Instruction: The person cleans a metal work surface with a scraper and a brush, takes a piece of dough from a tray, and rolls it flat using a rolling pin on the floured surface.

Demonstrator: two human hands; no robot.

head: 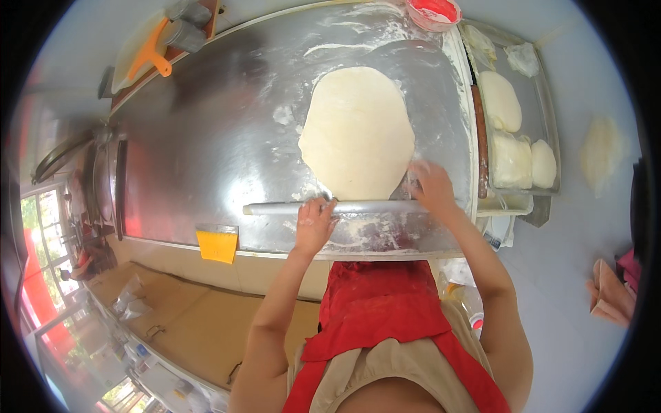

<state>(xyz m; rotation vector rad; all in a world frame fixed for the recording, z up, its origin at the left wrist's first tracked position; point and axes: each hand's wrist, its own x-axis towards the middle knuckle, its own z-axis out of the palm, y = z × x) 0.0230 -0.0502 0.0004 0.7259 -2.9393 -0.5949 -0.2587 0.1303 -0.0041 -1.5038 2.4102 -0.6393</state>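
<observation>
A wide sheet of rolled dough (359, 131) lies on the floured metal worktop (206, 155). Along its near edge runs a smooth, pale grey rolling pin (382, 207), crosswise in front of me. My left hand (314, 224) lies over the pin, left of the dough, fingers bent across it and thumb by the dough's near left corner. My right hand (434, 187) is at the dough's lower right edge, above the pin's right part. Its fingertips are blurred, so whether they pinch the dough is unclear. The pin's right end is hidden behind that hand and forearm.
A yellow-handled dough scraper (217, 244) sits at the near edge. A red bowl with flour (434, 13) stands at the far right corner. To the right, a wooden rolling pin (480, 142) lies beside a metal tray (548, 103) holding dough pieces (500, 100). An orange-handled tool (148, 51) is far left.
</observation>
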